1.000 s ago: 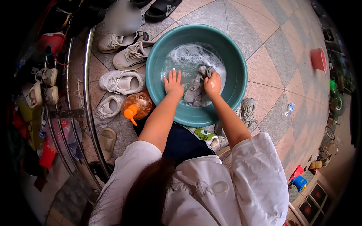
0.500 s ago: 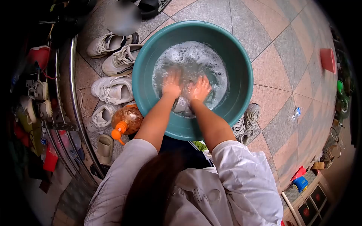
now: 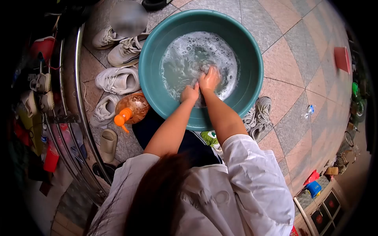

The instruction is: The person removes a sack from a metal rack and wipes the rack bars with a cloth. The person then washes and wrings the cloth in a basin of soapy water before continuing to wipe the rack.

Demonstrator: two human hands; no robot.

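A large green basin [image 3: 252, 96] holds cloudy, foamy water [image 3: 177, 65]. Both of my hands are in it, close together near its middle. My left hand [image 3: 190, 93] dips into the water with its thumb up, and its fingers are hidden below the surface. Just right of it, my right hand [image 3: 210, 78] is higher, with its fingers bent down around something at the foam. A small greyish-white patch shows at those fingertips, too blurred to name. Water ripples around both hands.
Left of the basin stand several white sneakers [image 3: 118, 80], an orange-capped bottle [image 3: 134, 108] and a tan slipper [image 3: 108, 144]. Beyond them runs a metal rack rail [image 3: 80, 90]. Grey sneakers [image 3: 260, 117] are at the basin's lower right. A red bucket [image 3: 341, 59] stands farther right.
My hands have drawn together. The right hand's spread fingers have bent downward, and the left hand has moved lower and rightward. The pale object between my wrists is no longer visible there.
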